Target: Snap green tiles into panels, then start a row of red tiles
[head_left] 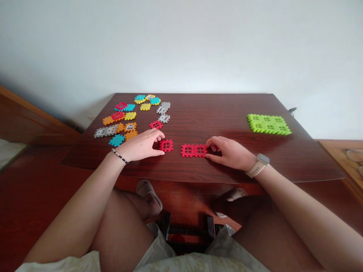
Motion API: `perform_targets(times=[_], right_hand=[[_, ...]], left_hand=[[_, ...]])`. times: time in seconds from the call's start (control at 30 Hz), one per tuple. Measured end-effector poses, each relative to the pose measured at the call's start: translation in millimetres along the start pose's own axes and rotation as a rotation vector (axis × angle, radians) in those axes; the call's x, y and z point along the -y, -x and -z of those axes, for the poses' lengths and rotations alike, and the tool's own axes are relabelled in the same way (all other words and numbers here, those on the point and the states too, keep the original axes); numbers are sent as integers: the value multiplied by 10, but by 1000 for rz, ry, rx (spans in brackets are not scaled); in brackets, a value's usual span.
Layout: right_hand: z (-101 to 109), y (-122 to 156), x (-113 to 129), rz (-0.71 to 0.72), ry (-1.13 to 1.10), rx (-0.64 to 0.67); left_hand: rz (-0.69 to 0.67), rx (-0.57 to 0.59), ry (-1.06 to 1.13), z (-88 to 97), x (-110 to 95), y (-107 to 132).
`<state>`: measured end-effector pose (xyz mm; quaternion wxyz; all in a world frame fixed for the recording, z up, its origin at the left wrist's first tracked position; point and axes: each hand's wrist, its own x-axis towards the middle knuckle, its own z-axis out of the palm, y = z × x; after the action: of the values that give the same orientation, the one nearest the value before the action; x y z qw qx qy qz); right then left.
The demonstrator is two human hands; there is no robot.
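Observation:
My left hand [143, 145] curls its thumb and fingers around the left end of a red window tile [166, 146], a flat plastic building piece with notched edges. To its right, two joined red window tiles [194, 150] lie flat in a row, with a small gap between them and the single tile. The right end of that pair is held between the thumb and bent fingers of my right hand [227, 151]. Another red window tile [155, 124] lies just beyond my left hand.
Loose yellow, blue, orange, grey and red tiles [130, 116] are scattered over the left of the dark wooden table [210, 113], some overlapping. A lime-green panel of joined window tiles [269, 124] lies at the right. Behind the table rises a pale wall [193, 49].

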<state>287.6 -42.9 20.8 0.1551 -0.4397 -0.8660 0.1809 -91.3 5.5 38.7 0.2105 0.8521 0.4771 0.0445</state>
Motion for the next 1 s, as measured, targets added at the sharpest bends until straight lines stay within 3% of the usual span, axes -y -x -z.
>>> perform_targets(times=[0.23,1.0], right_hand=[[-3,5,-5,0,-11,-4],[3,-11,5,6,2,-2]], left_hand=[[5,33,-4,47,41,27],[-109,47,35,20,-113,22]])
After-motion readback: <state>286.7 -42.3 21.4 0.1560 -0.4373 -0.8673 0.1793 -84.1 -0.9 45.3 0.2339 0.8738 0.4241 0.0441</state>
